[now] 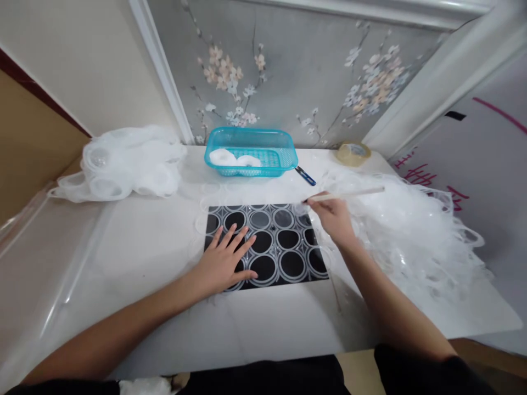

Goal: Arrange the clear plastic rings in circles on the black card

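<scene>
My left hand [224, 263] lies flat with fingers spread on a clear plastic sheet of rings [291, 264], pressing down its left part. Beneath it is a black rectangular board [263, 239], and the sheet reaches past the board's edges. At the board's far right corner my right hand [331, 216] is closed around a slim, pale, pen-like stick [358, 192]. The stick slants back to the right, and a small dark tip shows beside the fingertips. What kind of tool it is I cannot make out.
A blue plastic basket [251, 135] holds white rings at the back. Beside it lie a dark-blue-handled cutter [305, 176] and a tape roll [353, 154]. Ring-holed plastic is heaped at right [411, 230], with a white bundle [127, 164] at left. The patterned wall [280, 71] borders the table.
</scene>
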Demonstrator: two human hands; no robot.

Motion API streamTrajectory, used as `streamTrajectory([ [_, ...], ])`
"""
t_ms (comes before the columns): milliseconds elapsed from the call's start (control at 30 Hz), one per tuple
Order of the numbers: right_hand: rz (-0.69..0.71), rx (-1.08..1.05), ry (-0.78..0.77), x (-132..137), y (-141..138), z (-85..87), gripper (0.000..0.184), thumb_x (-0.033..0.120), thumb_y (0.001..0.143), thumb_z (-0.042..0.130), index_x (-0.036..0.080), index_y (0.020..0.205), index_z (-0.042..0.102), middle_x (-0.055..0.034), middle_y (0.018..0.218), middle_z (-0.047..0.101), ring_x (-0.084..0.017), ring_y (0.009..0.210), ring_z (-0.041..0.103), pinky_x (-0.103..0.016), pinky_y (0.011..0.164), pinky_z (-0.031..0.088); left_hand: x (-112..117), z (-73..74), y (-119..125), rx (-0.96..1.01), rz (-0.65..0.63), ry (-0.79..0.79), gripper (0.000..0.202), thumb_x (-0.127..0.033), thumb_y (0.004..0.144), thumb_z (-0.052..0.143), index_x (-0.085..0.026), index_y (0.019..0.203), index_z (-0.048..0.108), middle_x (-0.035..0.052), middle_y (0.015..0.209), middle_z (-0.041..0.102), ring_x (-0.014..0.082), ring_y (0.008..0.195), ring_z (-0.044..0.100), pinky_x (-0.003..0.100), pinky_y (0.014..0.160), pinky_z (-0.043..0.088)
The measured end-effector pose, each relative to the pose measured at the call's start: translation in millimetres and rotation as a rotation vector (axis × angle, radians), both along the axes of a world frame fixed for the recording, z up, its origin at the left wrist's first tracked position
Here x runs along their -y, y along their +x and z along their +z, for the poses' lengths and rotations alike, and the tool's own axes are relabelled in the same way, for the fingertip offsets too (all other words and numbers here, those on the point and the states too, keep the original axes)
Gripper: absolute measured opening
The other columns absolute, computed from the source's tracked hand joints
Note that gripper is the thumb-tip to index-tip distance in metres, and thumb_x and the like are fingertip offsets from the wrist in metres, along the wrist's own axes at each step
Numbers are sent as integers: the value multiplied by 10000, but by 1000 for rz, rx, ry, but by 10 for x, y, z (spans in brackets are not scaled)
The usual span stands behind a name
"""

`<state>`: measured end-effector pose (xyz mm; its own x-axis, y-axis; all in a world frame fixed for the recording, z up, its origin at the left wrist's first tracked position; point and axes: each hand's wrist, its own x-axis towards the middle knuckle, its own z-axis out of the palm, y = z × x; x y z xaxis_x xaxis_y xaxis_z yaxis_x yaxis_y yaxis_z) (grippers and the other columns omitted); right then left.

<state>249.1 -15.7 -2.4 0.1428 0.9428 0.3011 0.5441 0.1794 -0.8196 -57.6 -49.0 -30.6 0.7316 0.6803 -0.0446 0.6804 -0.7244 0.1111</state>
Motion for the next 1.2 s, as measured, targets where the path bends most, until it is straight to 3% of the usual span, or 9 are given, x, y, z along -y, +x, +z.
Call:
streamTrajectory([
  [133, 135, -170, -133, 51, -59, -185, 274, 406, 836, 578, 188, 746, 717, -44, 790, 683, -209, 726, 650, -320, 650, 502, -116, 111, 45, 16, -22, 21, 726, -696, 870, 373, -191, 1386, 449, 135, 1433, 448, 350, 1357, 331, 536, 1118, 183],
  [300, 217, -108, -109, -31, -328, -87, 219, 339, 874, 548, 204, 804, 706, -48, 848, 705, -218, 830, 654, -334, 768, 491, -384, 241, 194, 120, -25, 34, 457, -513, 939, 439, -170, 1206, 581, 107, 1282, 562, 280, 1204, 481, 446, 1034, 350],
  [433, 145, -153, -68, -96, -506, -56, 194, 300, 887, 534, 207, 839, 698, -47, 847, 702, -216, 856, 641, -332, 790, 473, -678, 223, 334, 184, -27, -20, 323, -396, 949, 480, -177, 1158, 592, 104, 1242, 569, 260, 1129, 510, 424, 957, 405],
  [567, -5, -410, -114, -89, -552, -170, 240, 352, 880, 547, 186, 806, 703, -45, 834, 676, -203, 797, 639, -315, 735, 486, -966, 184, 427, 250, -69, -260, 168, -311, 924, 518, -185, 931, 630, 77, 1065, 606, 244, 1007, 538, 414, 897, 419],
  [667, 30, -468, -175, -58, -559, -245, 245, 380, 864, 574, 187, 790, 706, -39, 809, 671, -201, 781, 638, -312, 725, 496, -1098, 226, 457, 317, -37, -351, 195, -277, 945, 449, -178, 837, 577, 44, 922, 602, 183, 861, 564, 337, 808, 455],
  [867, 101, -435, -70, -159, -626, -164, 176, 326, 880, 563, 221, 900, 702, -46, 891, 718, -204, 867, 664, -340, 821, 509, -1177, 378, 479, 430, 15, -419, 207, -325, 957, 426, -185, 887, 562, 11, 817, 599, 139, 707, 563, 277, 677, 463],
  [967, 288, -391, -49, -255, -665, -124, 139, 307, 865, 587, 236, 885, 705, -47, 957, 730, -221, 989, 658, -388, 926, 480, -1197, 394, 479, 474, -21, -432, 185, -299, 933, 457, -193, 870, 595, 28, 878, 632, 163, 820, 602, 316, 765, 473],
  [1067, 504, -322, -141, -309, -716, -166, 114, 303, 842, 612, 236, 851, 704, -32, 932, 737, -229, 996, 663, -402, 934, 478, -1194, 373, 465, 544, 77, -477, 162, -305, 909, 495, -201, 895, 619, 30, 909, 666, 173, 862, 628, 335, 795, 493],
  [1200, 400, -254, -172, -386, -732, -291, 158, 291, 852, 576, 205, 840, 708, -49, 886, 743, -224, 850, 686, -365, 815, 512, -1027, 265, 440, 645, 276, -463, 254, -382, 919, 483, -188, 1062, 563, 54, 968, 668, 177, 866, 650, 345, 801, 528],
])
